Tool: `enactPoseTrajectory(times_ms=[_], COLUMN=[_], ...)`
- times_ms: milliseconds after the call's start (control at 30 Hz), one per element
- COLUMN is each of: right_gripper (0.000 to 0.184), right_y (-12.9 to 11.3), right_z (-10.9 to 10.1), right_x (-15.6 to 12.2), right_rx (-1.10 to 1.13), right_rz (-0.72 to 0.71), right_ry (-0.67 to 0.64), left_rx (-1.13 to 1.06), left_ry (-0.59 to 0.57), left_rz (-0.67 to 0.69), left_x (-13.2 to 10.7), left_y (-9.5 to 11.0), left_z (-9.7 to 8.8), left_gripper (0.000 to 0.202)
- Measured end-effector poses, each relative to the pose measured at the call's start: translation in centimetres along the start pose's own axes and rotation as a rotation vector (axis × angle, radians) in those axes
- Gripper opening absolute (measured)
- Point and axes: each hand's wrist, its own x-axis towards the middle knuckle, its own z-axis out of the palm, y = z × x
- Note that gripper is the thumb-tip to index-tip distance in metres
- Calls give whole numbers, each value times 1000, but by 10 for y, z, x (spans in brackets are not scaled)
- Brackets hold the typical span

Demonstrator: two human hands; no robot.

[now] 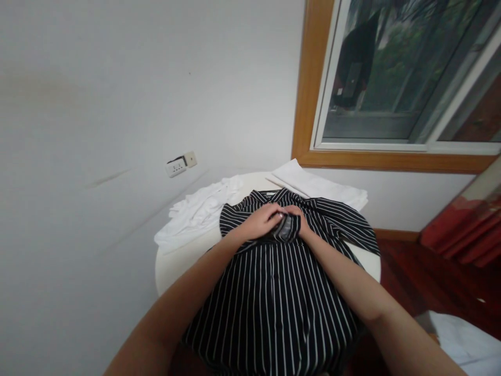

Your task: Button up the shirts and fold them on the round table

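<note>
A black shirt with thin white stripes (274, 297) lies spread over a small round white table (176, 263), its collar at the far side and its hem hanging toward me. Both hands meet on the chest just below the collar. My left hand (260, 222) has its fingers curled and pinches the fabric at the front opening. My right hand (295, 219) is closed on the same fold of cloth, touching the left fingertips.
A crumpled white garment (198, 214) lies on the table's far left. A folded white cloth (321, 185) sits at the far right, by the wall. A wall socket (178, 166) is at left, a wood-framed window (391, 83) at right. Red-brown floor lies to the right.
</note>
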Motion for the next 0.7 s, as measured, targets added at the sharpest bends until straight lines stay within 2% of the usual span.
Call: enactPoseTrajectory(times_ms=[33,100,167,233,300,400,500,567,700], right_gripper=[48,53,54,51,48,42,36,34,39], right_y=[1,2,1,0,0,1,1,-1,-14], right_z=[-1,-2,-1,0,0,-1,-3,-6,-13], right_x=[0,0,0,-1,0,2,1,0,-7], right_rx=[40,119,160,151,118,73,16,-29,-106], right_rz=[9,48,63,50,29,5,-42,-81,-123], right_ry=[5,13,-17,-63,-92,-124,-154,-153,-163], left_rx=[37,94,123,164,270,539,760,828,841], left_ry=[-100,-206,-206,-137,-34,132,232,229,84], left_rz=[50,105,104,50,-79,-416,-709,-833,-948], left_x=[-5,-14,-20,-22,-24,-34,-53,-65,-77], left_y=[2,3,-1,-11,-25,-53,-79,-91,-99], left_z=[12,29,36,31,19,-6,-30,-41,-48], left_gripper=[29,30,31,31,31,32,35,40,59])
